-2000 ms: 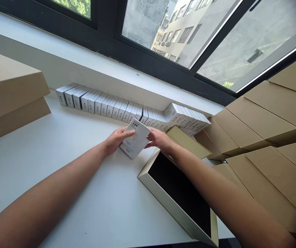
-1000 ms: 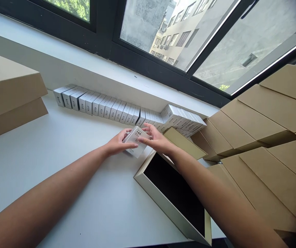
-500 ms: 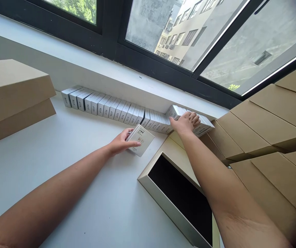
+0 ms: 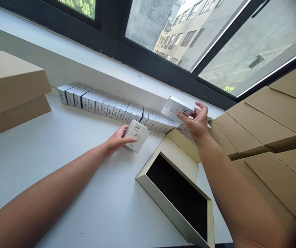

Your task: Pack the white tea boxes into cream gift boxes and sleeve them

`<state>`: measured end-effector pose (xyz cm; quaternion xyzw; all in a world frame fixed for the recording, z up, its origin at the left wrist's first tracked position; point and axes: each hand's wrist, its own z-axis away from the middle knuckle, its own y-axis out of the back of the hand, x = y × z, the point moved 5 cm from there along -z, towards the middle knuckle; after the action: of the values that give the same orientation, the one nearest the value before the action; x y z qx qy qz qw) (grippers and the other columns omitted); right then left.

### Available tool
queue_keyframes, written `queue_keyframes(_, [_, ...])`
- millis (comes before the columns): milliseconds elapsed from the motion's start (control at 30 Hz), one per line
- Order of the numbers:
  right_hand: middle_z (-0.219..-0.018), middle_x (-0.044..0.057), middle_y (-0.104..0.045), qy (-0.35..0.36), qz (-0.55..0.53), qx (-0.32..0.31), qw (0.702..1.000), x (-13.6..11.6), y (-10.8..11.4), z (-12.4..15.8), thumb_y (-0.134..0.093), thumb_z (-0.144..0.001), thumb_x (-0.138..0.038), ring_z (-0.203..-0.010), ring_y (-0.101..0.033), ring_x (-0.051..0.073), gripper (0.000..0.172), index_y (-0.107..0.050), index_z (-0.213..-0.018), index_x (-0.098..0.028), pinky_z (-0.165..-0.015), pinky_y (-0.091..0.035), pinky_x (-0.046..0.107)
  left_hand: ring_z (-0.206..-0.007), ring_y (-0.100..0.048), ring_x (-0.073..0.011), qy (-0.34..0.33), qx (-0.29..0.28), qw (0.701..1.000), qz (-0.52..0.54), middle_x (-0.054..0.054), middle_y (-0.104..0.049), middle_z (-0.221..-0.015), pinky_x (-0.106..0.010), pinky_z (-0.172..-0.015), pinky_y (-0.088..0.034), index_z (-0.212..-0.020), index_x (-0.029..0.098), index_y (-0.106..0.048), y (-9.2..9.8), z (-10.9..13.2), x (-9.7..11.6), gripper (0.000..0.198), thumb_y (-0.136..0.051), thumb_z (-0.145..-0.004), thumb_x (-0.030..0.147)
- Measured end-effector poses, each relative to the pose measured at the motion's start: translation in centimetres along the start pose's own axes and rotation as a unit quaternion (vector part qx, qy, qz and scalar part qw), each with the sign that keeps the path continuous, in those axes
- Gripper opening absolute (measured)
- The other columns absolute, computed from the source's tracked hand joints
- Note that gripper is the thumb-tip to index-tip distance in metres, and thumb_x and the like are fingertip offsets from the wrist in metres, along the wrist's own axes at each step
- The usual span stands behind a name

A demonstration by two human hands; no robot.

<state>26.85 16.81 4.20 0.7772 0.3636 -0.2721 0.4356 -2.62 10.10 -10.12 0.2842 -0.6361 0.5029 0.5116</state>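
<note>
Cardboard, thin and glossy, is what both hands are on, so these will be light and stiff but easy to dent at a corner and a little slick under dry fingers.

The right hand (image 4: 196, 121) is closed on one white box (image 4: 175, 108), pinched by its near end between thumb and fingertips and held tilted in the air, just above the right end of the row (image 4: 111, 108) of like boxes that stands along the wall under the window (image 4: 163, 31). An end pinch suits so light a thing. A grip across the broad faces would be steadier and would spare the corners.

The left hand (image 4: 116, 139) grips a small stack (image 4: 136, 135), seemingly more than one box, with the edges fanned a little and the thumb across the printed face. It is tilted low over the counter (image 4: 72, 168); whether its bottom edge touches, I cannot tell. Smooth faces may slide on each other unless squeezed flat together.

An open case (image 4: 160, 200) with a black inside lies between the forearms. Brown cartons (image 4: 261, 124) are banked up on the right, with two more (image 4: 8, 86) stacked on the left.
</note>
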Motion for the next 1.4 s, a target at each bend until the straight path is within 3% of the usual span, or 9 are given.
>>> queue_keyframes(200, [-0.132,0.007,-0.062,-0.082,-0.13,-0.186,0.97,-4.1,2.2,4.0,-0.076,-0.071,-0.049,-0.117,-0.061,0.032,0.07,-0.045,-0.132,-0.035,-0.086,-0.056,0.054,-0.122,-0.062,-0.0305,-0.013,-0.004,1.0,0.006,-0.014,-0.066,-0.13,-0.048,-0.105,-0.045,-0.136,0.021,-0.05,-0.1,-0.1,0.2,0.077,-0.086,-0.068,0.028])
queue_keyframes(333, [-0.15,0.009,-0.051,-0.116,-0.163,-0.281,0.939,-6.5,3.3,8.0,-0.081,-0.063,-0.045,-0.112,-0.063,0.031,0.08,-0.049,-0.136,-0.039,-0.079,-0.058,0.049,-0.121,-0.062,-0.0309,-0.005,0.0,1.0,0.009,-0.014,-0.066,-0.13,-0.049,-0.105,-0.046,-0.134,0.02,-0.051,-0.1,0.0,0.3,0.077,-0.087,-0.066,0.03])
queue_keyframes(500, [-0.151,0.011,-0.049,-0.137,-0.131,-0.366,0.911,-7.0,3.5,11.4,-0.086,-0.057,-0.044,-0.097,-0.07,0.028,0.096,-0.045,-0.144,-0.041,-0.07,-0.058,0.044,-0.115,-0.065,-0.0306,0.006,0.002,1.0,0.004,-0.014,-0.068,-0.127,-0.05,-0.102,-0.048,-0.132,0.019,-0.051,-0.2,0.2,0.3,0.077,-0.088,-0.065,0.031])
queue_keyframes(733, [-0.145,0.013,-0.056,-0.154,-0.105,-0.482,0.856,-6.8,3.9,12.2,-0.081,-0.062,-0.023,-0.121,-0.061,0.03,0.084,-0.053,-0.141,-0.033,-0.08,-0.058,0.042,-0.109,-0.067,-0.0286,-0.002,-0.018,1.0,-0.01,-0.011,-0.069,-0.124,-0.048,-0.098,-0.05,-0.14,0.024,-0.049,-0.1,0.1,0.3,0.085,-0.088,-0.065,0.027])
queue_keyframes(800, [-0.137,0.013,-0.062,-0.179,-0.08,-0.532,0.824,-7.3,3.8,12.5,-0.075,-0.063,-0.018,-0.126,-0.058,0.029,0.08,-0.056,-0.139,-0.028,-0.085,-0.056,0.041,-0.109,-0.066,-0.0282,-0.004,-0.031,0.999,-0.026,-0.009,-0.071,-0.119,-0.046,-0.096,-0.05,-0.145,0.028,-0.047,-0.1,0.0,0.2,0.09,-0.088,-0.065,0.026])
queue_keyframes(933, [-0.131,0.008,-0.062,-0.201,0.065,-0.68,0.702,-8.1,2.2,14.9,-0.058,-0.059,-0.01,-0.124,-0.057,0.026,0.078,-0.058,-0.136,-0.023,-0.093,-0.051,0.035,-0.108,-0.065,-0.0283,0.004,-0.04,0.999,-0.031,-0.008,-0.072,-0.116,-0.044,-0.091,-0.051,-0.15,0.032,-0.044,0.0,-0.1,0.1,0.095,-0.088,-0.065,0.026])
queue_keyframes(1100, [-0.09,0.001,-0.06,-0.219,0.22,-0.738,0.598,-6.8,-0.2,18.3,-0.051,-0.052,-0.009,-0.085,-0.059,0.021,0.076,-0.067,-0.123,-0.029,-0.063,-0.046,0.027,-0.109,-0.065,-0.028,0.014,-0.051,0.998,-0.014,-0.009,-0.07,-0.123,-0.038,-0.086,-0.051,-0.148,0.028,-0.048,-0.2,0.2,0.3,0.094,-0.088,-0.063,0.025])
queue_keyframes(1233, [-0.094,0.001,-0.065,-0.182,0.222,-0.749,0.597,-6.4,-1.5,19.5,-0.051,-0.053,-0.008,-0.085,-0.059,0.021,0.062,-0.072,-0.109,-0.027,-0.062,-0.044,0.027,-0.097,-0.067,-0.0243,0.017,-0.054,0.998,-0.008,-0.009,-0.072,-0.116,-0.031,-0.074,-0.05,-0.144,0.026,-0.055,-0.2,0.3,0.4,0.082,-0.084,-0.068,0.031])
queue_keyframes(1400, [-0.107,0.001,-0.072,-0.184,0.225,-0.732,0.616,-6.6,-1.2,20.0,-0.054,-0.071,-0.017,-0.098,-0.066,0.025,0.043,-0.074,-0.107,-0.03,-0.08,-0.052,0.034,-0.096,-0.069,-0.0259,0.031,-0.036,0.999,0.013,-0.013,-0.074,-0.111,-0.031,-0.073,-0.052,-0.126,0.019,-0.069,0.0,0.2,0.1,0.062,-0.085,-0.069,0.039])
